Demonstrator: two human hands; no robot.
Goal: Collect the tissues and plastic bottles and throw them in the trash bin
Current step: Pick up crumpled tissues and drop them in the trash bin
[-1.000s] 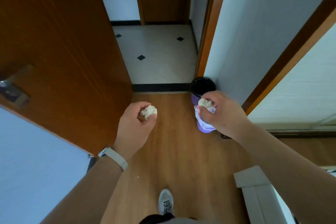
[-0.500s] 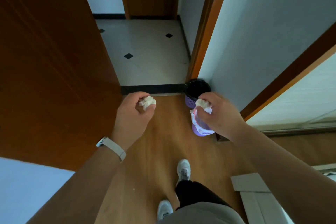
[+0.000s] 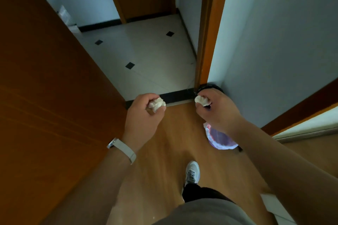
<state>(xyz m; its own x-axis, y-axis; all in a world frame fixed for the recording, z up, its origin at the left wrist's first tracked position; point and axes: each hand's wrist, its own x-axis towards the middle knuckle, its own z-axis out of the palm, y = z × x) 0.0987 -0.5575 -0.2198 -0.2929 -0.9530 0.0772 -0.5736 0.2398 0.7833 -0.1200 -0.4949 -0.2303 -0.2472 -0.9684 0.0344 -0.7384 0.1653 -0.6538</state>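
The trash bin stands on the wood floor in the corner where the door frame meets the white wall. To the left of the bin a black threshold strip runs across. Beyond the strip lies a pale tiled floor with small dark diamonds. Well to the left of the bin, an open wooden door fills that side of the view.

The right hand lies across the bin and pinches the right tissue, a crumpled wad, at its fingertips. In this view the wad sits at the left edge of the bin's dark rim. The left hand is to the left of the bin, over the wood floor near the strip. Its fingers are curled round the left tissue, and there is a pale wristband on that arm. Below the bin in the frame, a light shoe steps forward.

The right hand and forearm hide most of the bin. Only an arc of black rim and the purple lower part show, and that part has white and red markings too blurred to read. The bin's inside cannot be seen. No bottle can be made out. A pale object at the lower right is cut off by the forearm and the frame edge.
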